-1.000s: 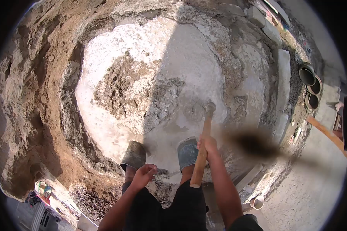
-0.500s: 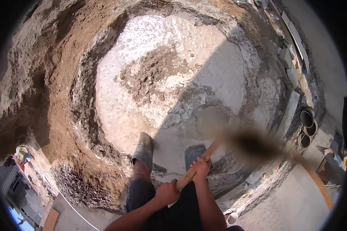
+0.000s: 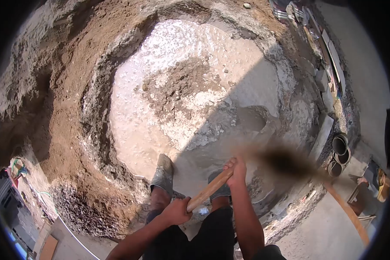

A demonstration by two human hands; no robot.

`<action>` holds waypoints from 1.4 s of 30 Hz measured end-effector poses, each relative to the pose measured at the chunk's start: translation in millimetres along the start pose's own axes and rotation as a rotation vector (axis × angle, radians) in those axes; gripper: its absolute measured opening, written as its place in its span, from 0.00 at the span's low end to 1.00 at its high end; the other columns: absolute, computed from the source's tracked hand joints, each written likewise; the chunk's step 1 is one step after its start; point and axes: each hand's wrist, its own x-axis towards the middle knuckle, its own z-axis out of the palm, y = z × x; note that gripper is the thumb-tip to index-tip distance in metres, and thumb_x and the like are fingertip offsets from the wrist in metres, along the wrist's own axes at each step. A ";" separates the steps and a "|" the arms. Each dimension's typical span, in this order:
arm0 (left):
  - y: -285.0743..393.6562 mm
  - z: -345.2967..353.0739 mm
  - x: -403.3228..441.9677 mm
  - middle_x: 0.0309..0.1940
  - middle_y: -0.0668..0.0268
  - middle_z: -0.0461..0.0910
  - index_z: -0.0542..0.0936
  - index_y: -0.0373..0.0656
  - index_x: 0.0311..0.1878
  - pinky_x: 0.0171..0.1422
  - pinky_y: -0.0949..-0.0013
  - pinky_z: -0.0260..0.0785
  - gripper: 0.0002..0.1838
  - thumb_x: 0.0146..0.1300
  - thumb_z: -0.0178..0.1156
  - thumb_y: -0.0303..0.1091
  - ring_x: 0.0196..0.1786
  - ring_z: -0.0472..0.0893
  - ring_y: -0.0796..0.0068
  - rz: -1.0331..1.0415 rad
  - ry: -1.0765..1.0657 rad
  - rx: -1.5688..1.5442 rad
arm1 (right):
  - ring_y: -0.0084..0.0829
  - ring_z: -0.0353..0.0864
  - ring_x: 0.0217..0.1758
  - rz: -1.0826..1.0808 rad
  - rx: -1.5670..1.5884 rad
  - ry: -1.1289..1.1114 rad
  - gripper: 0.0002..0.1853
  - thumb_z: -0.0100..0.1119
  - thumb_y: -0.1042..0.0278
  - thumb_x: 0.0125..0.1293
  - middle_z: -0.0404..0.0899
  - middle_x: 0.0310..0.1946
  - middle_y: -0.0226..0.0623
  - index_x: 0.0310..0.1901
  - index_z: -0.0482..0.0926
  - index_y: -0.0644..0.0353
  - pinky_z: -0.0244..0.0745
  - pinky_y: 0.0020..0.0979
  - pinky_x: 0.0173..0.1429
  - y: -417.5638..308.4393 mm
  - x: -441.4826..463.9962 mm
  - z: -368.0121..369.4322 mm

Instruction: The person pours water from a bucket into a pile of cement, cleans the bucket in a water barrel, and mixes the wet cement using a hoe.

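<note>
My left hand (image 3: 177,211) is wrapped round the lower end of a wooden handle (image 3: 210,189), close to my left knee. Farther up, my right hand (image 3: 235,170) grips the same handle above my right boot (image 3: 220,186). The tool's head is not visible; a dark blur covers the area beyond my right hand. Both boots, the left boot (image 3: 163,173) among them, stand at the near edge of a round pool of wet grey mix (image 3: 132,117). A lumpy mound of sand and pale mix (image 3: 184,99) rises in its middle. Right of the mound is a rounded hollow (image 3: 253,118).
A crusted rim of sand (image 3: 93,108) rings the pool. Several buckets (image 3: 340,146) lie at the right, beside boards (image 3: 332,56). A person's hand (image 3: 362,180) shows at the right edge. A pale hose (image 3: 76,236) runs along the lower left.
My right hand has moved forward and slightly right, and my left hand slightly left. A hollow now shows in the wet mix right of the mound. The view has shifted a little.
</note>
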 end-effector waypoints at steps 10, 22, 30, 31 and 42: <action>-54.2 -20.8 8.7 0.26 0.51 0.82 0.75 0.45 0.48 0.38 0.45 0.75 0.18 0.58 0.64 0.42 0.32 0.82 0.44 0.057 0.214 0.147 | 0.20 0.65 0.24 -0.110 -0.152 -0.177 0.09 0.59 0.61 0.71 0.62 0.22 0.21 0.36 0.69 0.49 0.67 0.29 0.32 22.9 -34.3 76.0; 6.6 -267.0 113.2 0.23 0.54 0.80 0.78 0.42 0.35 0.33 0.60 0.73 0.12 0.53 0.71 0.36 0.29 0.82 0.50 0.397 0.961 -0.034 | 0.17 0.62 0.22 -0.548 -0.319 -1.109 0.11 0.59 0.62 0.72 0.59 0.22 0.21 0.34 0.68 0.51 0.63 0.25 0.29 -9.5 -93.6 419.4; -136.5 -187.7 103.7 0.23 0.67 0.79 0.78 0.37 0.37 0.33 0.67 0.71 0.09 0.61 0.66 0.33 0.26 0.77 0.78 -0.049 1.169 -0.662 | 0.18 0.65 0.19 -0.080 -0.812 -0.981 0.09 0.62 0.69 0.66 0.64 0.20 0.23 0.38 0.69 0.57 0.65 0.25 0.23 235.5 8.2 446.3; -146.8 -151.4 108.2 0.23 0.68 0.78 0.78 0.36 0.37 0.33 0.68 0.71 0.09 0.61 0.65 0.33 0.26 0.76 0.79 -0.121 1.144 -0.805 | 0.19 0.65 0.18 -0.003 -1.001 -0.874 0.07 0.61 0.72 0.64 0.65 0.19 0.24 0.34 0.71 0.58 0.65 0.25 0.21 273.1 31.5 430.6; -105.2 8.3 129.8 0.31 0.47 0.83 0.81 0.37 0.47 0.42 0.55 0.75 0.16 0.58 0.66 0.36 0.39 0.85 0.47 -0.210 1.171 -0.942 | 0.19 0.64 0.17 0.053 -1.352 -0.727 0.06 0.59 0.73 0.63 0.65 0.18 0.24 0.33 0.71 0.57 0.64 0.26 0.20 261.0 64.2 284.3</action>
